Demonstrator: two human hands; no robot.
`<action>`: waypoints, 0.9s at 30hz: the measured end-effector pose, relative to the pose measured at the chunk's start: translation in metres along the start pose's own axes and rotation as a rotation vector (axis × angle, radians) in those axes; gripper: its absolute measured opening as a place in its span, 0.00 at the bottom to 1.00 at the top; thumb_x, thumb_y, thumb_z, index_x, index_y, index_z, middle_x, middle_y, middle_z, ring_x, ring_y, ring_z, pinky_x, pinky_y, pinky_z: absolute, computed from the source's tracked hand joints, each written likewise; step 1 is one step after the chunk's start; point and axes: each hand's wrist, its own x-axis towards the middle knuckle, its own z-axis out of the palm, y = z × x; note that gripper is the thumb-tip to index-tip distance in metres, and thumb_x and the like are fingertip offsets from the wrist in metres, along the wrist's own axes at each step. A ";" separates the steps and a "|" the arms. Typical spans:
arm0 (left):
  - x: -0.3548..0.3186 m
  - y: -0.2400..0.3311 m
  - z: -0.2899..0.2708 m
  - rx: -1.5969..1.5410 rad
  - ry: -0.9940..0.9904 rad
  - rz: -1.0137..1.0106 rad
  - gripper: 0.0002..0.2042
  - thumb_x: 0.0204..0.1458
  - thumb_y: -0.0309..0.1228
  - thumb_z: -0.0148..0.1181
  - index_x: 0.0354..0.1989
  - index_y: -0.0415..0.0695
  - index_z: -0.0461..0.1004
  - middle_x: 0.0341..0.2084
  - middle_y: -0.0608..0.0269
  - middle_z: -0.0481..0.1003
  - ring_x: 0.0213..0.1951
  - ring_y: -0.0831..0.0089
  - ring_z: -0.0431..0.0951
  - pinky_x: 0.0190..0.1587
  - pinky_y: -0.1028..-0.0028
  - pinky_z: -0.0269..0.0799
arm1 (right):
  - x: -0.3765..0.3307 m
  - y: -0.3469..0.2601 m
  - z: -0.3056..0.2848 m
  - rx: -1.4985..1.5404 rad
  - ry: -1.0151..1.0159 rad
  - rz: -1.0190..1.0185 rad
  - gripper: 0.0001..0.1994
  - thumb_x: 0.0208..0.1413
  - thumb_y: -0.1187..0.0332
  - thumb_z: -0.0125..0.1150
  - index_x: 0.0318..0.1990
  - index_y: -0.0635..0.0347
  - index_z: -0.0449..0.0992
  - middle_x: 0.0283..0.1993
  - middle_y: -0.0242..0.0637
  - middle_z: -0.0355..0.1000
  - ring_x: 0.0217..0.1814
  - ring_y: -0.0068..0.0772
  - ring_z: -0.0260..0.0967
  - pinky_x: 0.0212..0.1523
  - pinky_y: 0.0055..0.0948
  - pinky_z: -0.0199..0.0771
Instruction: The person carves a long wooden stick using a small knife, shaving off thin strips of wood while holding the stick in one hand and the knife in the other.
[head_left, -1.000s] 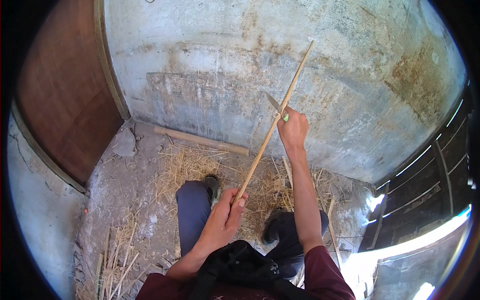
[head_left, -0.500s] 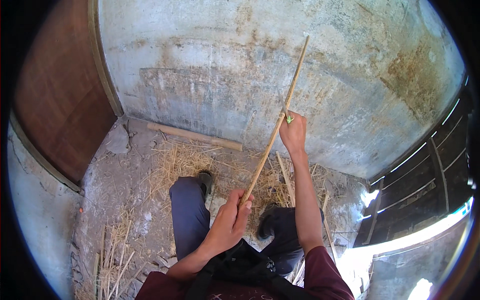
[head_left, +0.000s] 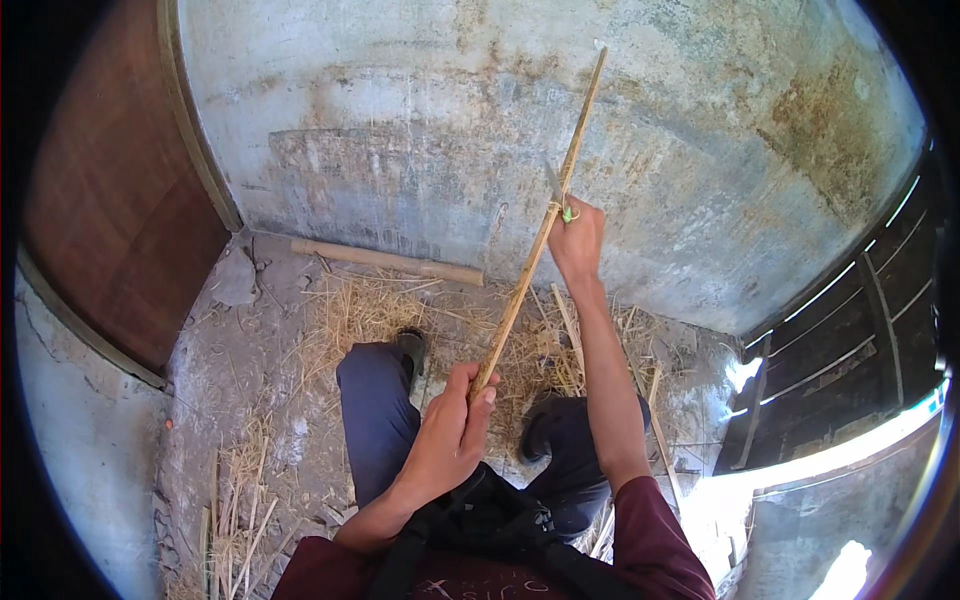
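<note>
A long, thin bamboo strip (head_left: 520, 295) slants up and away in front of me, its far tip standing before the wall. My left hand (head_left: 443, 440) is wrapped round the strip's near end. Farther up, my right hand (head_left: 580, 240) is closed on a knife, whose handle is mostly hidden by the fingers. The narrow grey knife blade (head_left: 553, 180) points away beside the strip and meets it near a small curled shaving. Something bright green (head_left: 568, 214) shows at the right hand's fingers; its exact kind is unclear.
A stained plaster wall (head_left: 400, 150) rises ahead, with a bamboo pole (head_left: 385, 260) lying along its foot. Pale shavings (head_left: 365, 315) litter the floor round my shoes. More strips (head_left: 235, 530) lie at the left. A brown door (head_left: 120, 190) stands left, dark slats (head_left: 830, 360) right.
Both hands and the bamboo strip sit slightly higher and farther left in view, partly because the view itself has shifted. Each grip stays the same, and the blade remains at the strip.
</note>
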 end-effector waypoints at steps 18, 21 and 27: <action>0.003 0.008 -0.013 0.019 -0.008 -0.058 0.09 0.76 0.32 0.48 0.56 0.41 0.69 0.23 0.73 0.62 0.23 0.85 0.61 0.27 0.76 0.59 | 0.050 -0.021 -0.062 -0.728 -0.024 -0.735 0.03 0.52 0.71 0.62 0.34 0.52 0.78 0.26 0.41 0.76 0.24 0.51 0.78 0.23 0.47 0.74; 0.003 0.008 -0.010 -0.006 -0.015 -0.062 0.09 0.76 0.32 0.48 0.56 0.41 0.69 0.23 0.73 0.62 0.23 0.84 0.61 0.27 0.76 0.59 | 0.051 -0.020 -0.063 -0.775 -0.056 -0.727 0.04 0.52 0.72 0.62 0.35 0.52 0.79 0.27 0.42 0.77 0.25 0.51 0.78 0.24 0.49 0.75; 0.002 0.004 -0.006 -0.040 -0.022 -0.067 0.09 0.76 0.31 0.48 0.56 0.41 0.68 0.24 0.73 0.62 0.24 0.85 0.60 0.27 0.77 0.58 | 0.017 -0.008 -0.032 -0.352 -0.073 -0.297 0.08 0.56 0.75 0.55 0.31 0.63 0.83 0.26 0.53 0.79 0.27 0.55 0.77 0.31 0.51 0.74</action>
